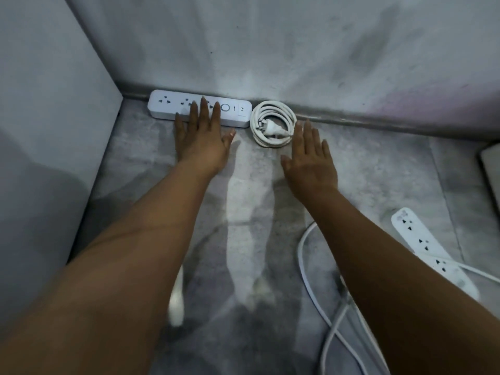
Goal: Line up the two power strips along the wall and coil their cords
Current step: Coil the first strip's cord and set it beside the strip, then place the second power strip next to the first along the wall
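A white power strip [167, 105] lies flat against the base of the back wall, near the left corner. Its white cord [272, 123] is wound into a round coil just right of it, plug resting in the middle. My left hand [201, 139] is flat and open, its fingertips resting on the strip's front half. My right hand [308, 155] is open with fingers spread, just right of the coil and not gripping it. A second white power strip [430, 247] lies at an angle on the floor at the lower right, its loose cord [324, 301] trailing across the floor under my right forearm.
A grey side wall [54, 131] closes off the left. The floor [249, 198] is mottled grey. A dark flat object [491, 171] shows at the right edge. A small white object [177, 301] lies beneath my left forearm.
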